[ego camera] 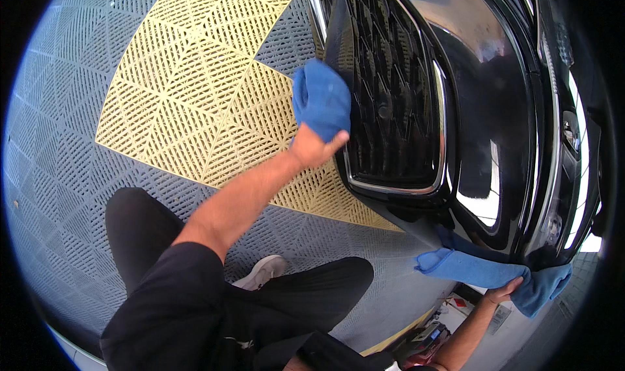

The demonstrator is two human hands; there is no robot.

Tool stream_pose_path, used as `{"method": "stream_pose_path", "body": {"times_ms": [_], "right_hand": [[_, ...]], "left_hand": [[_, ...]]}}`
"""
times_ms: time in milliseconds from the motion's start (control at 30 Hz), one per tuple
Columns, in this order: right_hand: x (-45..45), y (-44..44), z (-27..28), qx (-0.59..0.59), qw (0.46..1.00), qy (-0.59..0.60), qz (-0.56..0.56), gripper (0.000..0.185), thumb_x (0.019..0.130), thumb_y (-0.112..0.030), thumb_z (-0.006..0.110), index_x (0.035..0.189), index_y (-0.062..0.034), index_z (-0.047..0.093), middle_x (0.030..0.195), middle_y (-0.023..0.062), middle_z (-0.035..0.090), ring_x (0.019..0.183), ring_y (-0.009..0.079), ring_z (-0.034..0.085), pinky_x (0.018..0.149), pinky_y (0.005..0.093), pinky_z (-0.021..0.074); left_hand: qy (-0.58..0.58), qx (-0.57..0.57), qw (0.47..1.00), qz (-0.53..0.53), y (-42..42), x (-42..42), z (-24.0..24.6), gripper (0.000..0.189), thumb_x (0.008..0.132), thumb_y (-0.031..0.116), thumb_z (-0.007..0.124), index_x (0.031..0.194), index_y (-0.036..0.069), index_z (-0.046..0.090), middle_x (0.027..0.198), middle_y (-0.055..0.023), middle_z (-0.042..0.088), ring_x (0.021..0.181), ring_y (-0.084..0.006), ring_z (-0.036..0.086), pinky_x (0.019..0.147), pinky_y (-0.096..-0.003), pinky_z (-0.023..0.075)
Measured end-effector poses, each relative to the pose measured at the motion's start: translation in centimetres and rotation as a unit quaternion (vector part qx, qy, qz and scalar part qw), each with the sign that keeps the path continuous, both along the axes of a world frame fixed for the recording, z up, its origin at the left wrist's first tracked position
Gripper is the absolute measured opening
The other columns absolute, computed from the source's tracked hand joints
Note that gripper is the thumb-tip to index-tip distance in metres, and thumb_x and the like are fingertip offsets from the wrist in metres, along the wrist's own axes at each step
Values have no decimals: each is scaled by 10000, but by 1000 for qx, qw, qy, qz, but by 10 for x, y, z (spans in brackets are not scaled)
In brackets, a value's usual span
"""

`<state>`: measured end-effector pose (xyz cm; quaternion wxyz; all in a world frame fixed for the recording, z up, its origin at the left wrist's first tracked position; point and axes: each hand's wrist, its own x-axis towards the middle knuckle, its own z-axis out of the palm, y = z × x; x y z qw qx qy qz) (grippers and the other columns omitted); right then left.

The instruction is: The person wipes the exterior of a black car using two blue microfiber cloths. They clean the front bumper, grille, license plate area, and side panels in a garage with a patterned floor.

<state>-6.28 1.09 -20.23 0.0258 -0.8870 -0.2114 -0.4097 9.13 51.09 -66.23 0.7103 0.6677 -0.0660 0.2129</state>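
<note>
My left hand (pixel 317 148) reaches to the middle of the view, its fingers covered by a folded blue cloth (pixel 323 97). That cloth lies against the front edge of a black car's bumper, beside the dark grille (pixel 390 102) with its chrome trim (pixel 400 189); the exact contact is hidden. At the lower right, my right hand (pixel 507 291) grips a second, longer blue cloth (pixel 468 271), bunched around the hand and hanging along the glossy black bodywork (pixel 493 92). The fingers of both hands are partly hidden by the cloths.
Yellow (pixel 195 87) and grey slotted floor tiles (pixel 53 175) lie beneath me. My bent knees and one light shoe (pixel 266 271) are close to the car. A white surface with assorted items (pixel 459 307) and a dark and red object with a small screen (pixel 432 334) stand at the lower right.
</note>
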Motion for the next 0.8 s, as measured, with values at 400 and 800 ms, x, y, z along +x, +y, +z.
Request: {"method": "stream_pose_path", "body": {"times_ms": [400, 800], "right_hand": [[11, -9, 17, -121, 990, -58, -46, 549, 1045, -271, 584, 1453, 80, 480, 1515, 265, 502, 1273, 368, 584, 1114, 488, 464], [32, 65, -1, -8, 999, -29, -36, 594, 1054, -238, 547, 1513, 101, 383, 1557, 267, 443, 1330, 343, 520, 1174, 491, 380]], "left_hand": [[146, -148, 978, -30, 3, 52, -14, 583, 1030, 470, 591, 1383, 7, 558, 1435, -245, 553, 1331, -408, 509, 1142, -456, 378], [250, -245, 924, 154, -88, -58, 41, 583, 1113, 461, 407, 1351, -52, 548, 1458, -210, 528, 1376, -340, 467, 1202, -447, 312]]}}
